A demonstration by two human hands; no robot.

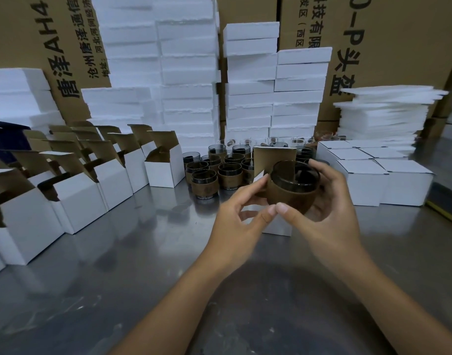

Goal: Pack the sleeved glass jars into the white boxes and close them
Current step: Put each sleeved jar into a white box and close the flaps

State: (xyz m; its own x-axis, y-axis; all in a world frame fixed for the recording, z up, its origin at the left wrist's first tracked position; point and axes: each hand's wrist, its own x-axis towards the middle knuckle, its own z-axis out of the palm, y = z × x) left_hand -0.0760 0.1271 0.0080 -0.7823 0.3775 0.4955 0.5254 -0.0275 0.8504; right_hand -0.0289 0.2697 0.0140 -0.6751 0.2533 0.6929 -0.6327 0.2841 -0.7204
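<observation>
Behind the held jar, brown shipping cartons wall off the back, with stacks of white foam slabs in front of them. Left of the held jar stand rows of open white boxes, flaps up; right of it sit closed boxes. Just behind it a cluster of sleeved glass jars stands on the steel desk.

The held jar is off the desk, in front of one open box whose lid stands upright. The right hand is cupped round the jar, thumb on the brown sleeve. The left hand has fingertips against the sleeve and the box flap; whether it grips, I cannot tell.

The jar looks rigid, weighty for its size and breakable if knocked. Bare glass at rim and base would likely be slick, so the sleeve band seems the place to hold.

The largest lettering, up and right of the held jar, reads "头盔", with smaller print "科技有" nearby. A carton up and left of it shows "地址". Any mark on the sleeves is too faint to read.
</observation>
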